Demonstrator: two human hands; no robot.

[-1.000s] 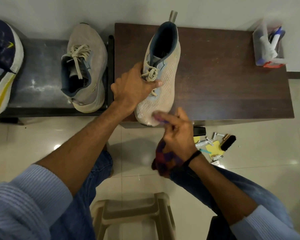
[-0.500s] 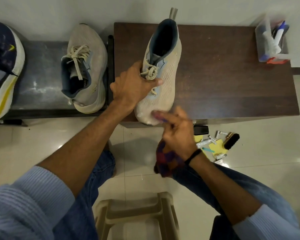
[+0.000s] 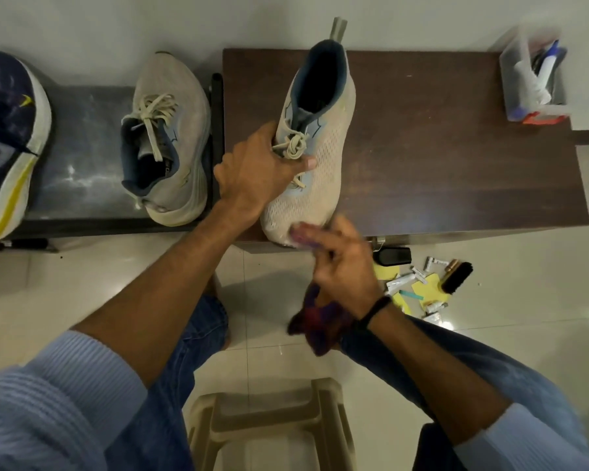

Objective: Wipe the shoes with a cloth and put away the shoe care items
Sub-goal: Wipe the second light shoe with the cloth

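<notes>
Hands are both being used on one shoe. The beige shoe (image 3: pixel 317 158) is being gripped at its laced middle by the left hand (image 3: pixel 259 175), with one finger being laid across the laces and the others being curled round the shoe's 9 o'clock side. The shoe is being stood on the brown surface (image 3: pixel 439 147), with its heel toward 12 o'clock and its toe at the near edge, toward 6 o'clock. A dark red and purple cloth (image 3: pixel 320 321) is being held by the right hand (image 3: pixel 344 266). Part of it is being pressed against the toe by the blurred fingertips, while the bunched rest is hanging under the wrist, at 6 o'clock of the hand. A black band (image 3: pixel 374 311) is being worn on that wrist.

At 9 o'clock of the gripped shoe, a matching shoe (image 3: pixel 170 141) is being carried by a dark bench (image 3: pixel 79 158). A navy shoe (image 3: pixel 7 137) with a white and yellow sole is being cut off by the frame edge further toward 9 o'clock. At 2 o'clock, on the far corner of the surface, a clear box (image 3: pixel 534 83) is being used to hold bottles. On the floor (image 3: pixel 82 294), at 4 o'clock of the toe, a black brush (image 3: pixel 456 277), small tubes (image 3: pixel 402 282) and yellow pieces (image 3: pixel 429 287) are lying scattered. At 6 o'clock, a beige plastic stool (image 3: pixel 269 416) is being flanked by legs in blue jeans (image 3: pixel 170 402).
</notes>
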